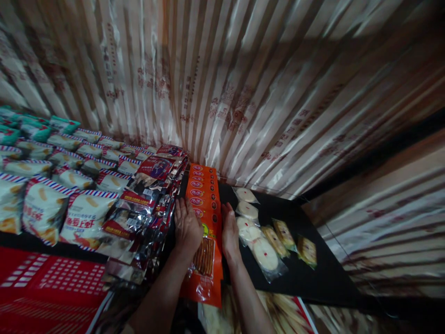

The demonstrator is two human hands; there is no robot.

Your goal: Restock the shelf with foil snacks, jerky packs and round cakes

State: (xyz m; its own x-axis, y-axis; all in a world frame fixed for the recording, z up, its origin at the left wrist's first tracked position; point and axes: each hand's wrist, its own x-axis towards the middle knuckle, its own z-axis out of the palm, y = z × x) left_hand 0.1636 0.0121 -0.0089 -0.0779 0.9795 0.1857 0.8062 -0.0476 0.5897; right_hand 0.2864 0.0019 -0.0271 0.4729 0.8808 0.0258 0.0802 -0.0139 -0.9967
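The row of orange packets [205,197] lies at the centre of the frame. The packets overlap one another in a line that runs from the lower centre up toward the curtain [243,69]. The row rests on a black shelf [313,278].

Left hand [187,226]: flat, palm down, fingers straight and close together. It lies along the left edge of the orange row and touches it. It grips nothing.

Right hand [230,232]: turned on edge, fingers straight and together. It presses against the right edge of the same row. It grips nothing. The row sits between the two hands.

Adjacent items:
- Left of centre: a stack of silver and red packets [149,195], just beside the left hand.
- Far left: rows of white packets [83,218] with striped top edges.
- Upper left: green packets [34,131].
- Right of centre: clear packets of round white cakes [259,248], just beside the right hand.
- Further right: small yellow packets [284,233] on the shelf.
- Lower left: a red perforated crate [45,283].

The print on the packets is too dark to read.
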